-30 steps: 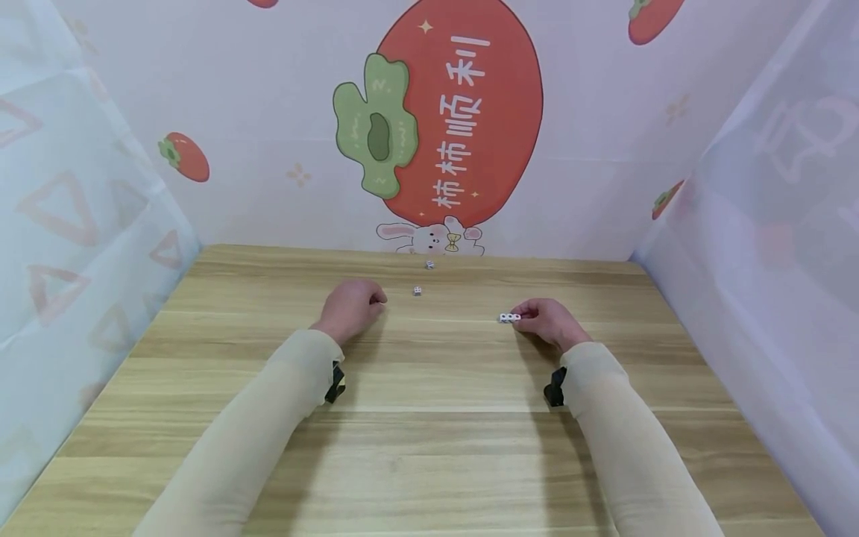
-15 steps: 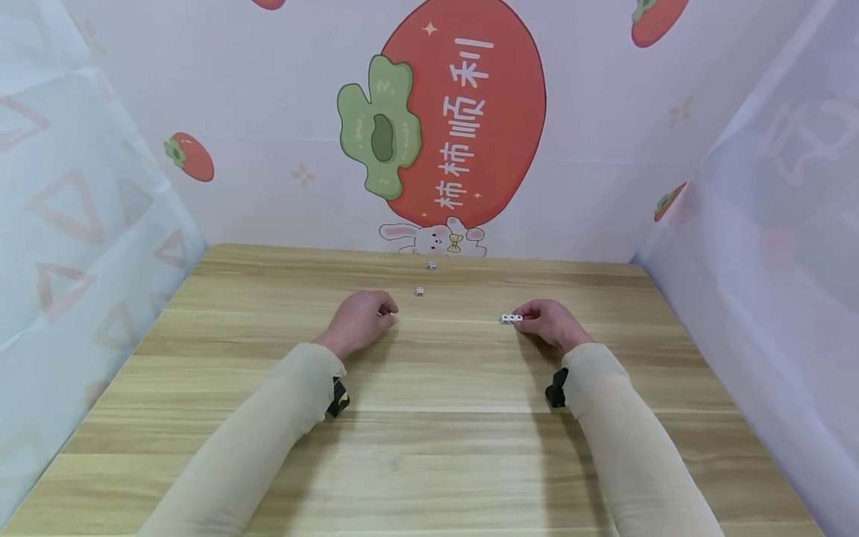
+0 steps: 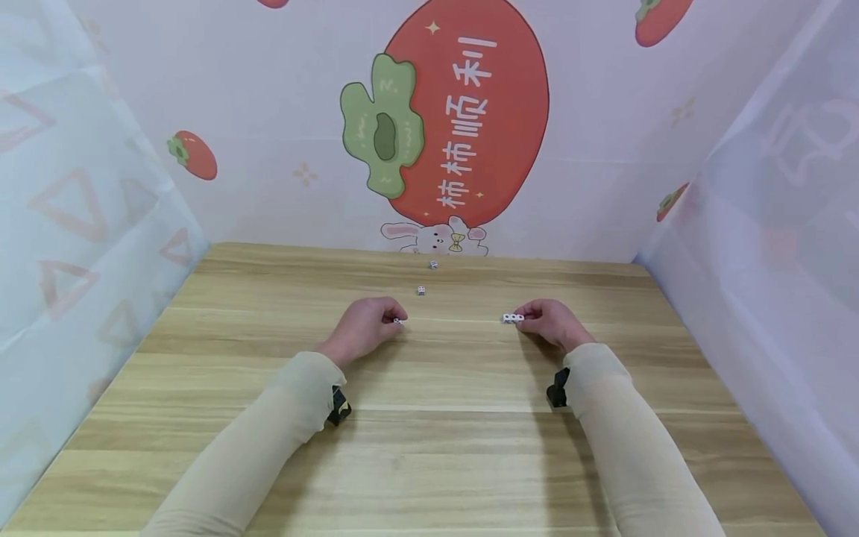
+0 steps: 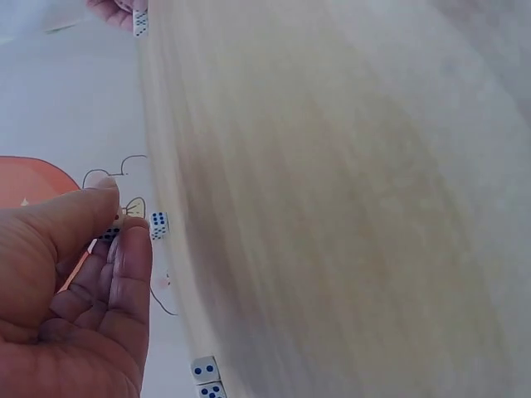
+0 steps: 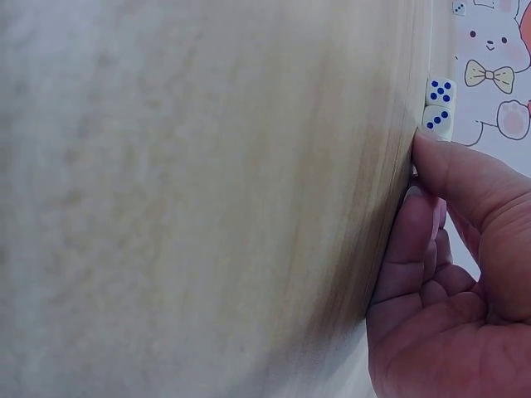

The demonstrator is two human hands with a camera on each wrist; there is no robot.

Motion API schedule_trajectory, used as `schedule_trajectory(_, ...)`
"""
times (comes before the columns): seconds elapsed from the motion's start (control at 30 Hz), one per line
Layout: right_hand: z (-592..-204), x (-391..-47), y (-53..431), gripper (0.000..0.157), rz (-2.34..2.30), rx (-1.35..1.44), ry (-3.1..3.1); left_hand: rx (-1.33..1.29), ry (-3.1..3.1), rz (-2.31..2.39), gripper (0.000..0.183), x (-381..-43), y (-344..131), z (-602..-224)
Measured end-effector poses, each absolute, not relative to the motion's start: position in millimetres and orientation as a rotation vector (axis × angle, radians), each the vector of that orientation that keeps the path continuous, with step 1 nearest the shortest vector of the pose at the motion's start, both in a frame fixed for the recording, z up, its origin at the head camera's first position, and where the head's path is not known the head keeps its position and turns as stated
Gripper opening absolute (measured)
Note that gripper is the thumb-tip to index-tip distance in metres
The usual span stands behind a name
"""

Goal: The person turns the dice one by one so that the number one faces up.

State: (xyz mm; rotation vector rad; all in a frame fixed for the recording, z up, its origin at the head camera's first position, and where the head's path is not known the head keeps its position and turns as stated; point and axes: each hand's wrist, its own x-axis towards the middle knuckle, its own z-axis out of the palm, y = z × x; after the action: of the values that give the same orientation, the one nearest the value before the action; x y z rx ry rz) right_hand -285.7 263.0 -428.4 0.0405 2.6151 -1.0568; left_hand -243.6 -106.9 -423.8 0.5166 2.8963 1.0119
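Note:
My left hand [image 3: 365, 326] pinches a small white die [image 3: 398, 321] between thumb and fingertips, just above the wooden table; in the left wrist view the fingers partly cover that die [image 4: 109, 230]. To the right, my right hand [image 3: 552, 322] grips the near end of a short row of white dice [image 3: 513, 318] lying side by side on the tabletop. The right wrist view has two of these dice [image 5: 439, 106], showing blue pips, beyond the thumb; whatever is between the fingertips is hidden.
Two loose dice lie farther back: one die [image 3: 420, 291] beyond the left hand and another die [image 3: 433, 265] close to the back wall [image 3: 268, 201]. The table [image 3: 429, 447] is bounded by printed cloth at the back and both sides.
My left hand has moved right and slightly nearer to me, and the die in its fingers has come into sight. The right hand stays at the row of dice.

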Motion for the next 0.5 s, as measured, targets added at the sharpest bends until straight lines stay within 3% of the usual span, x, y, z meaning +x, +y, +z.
schedule_trajectory(0.5,-428.7,-284.7,262.9,0.025,-1.051,0.029,2.625,0.507,2.843,1.1,0.016,-239.5,-107.5,-426.2)
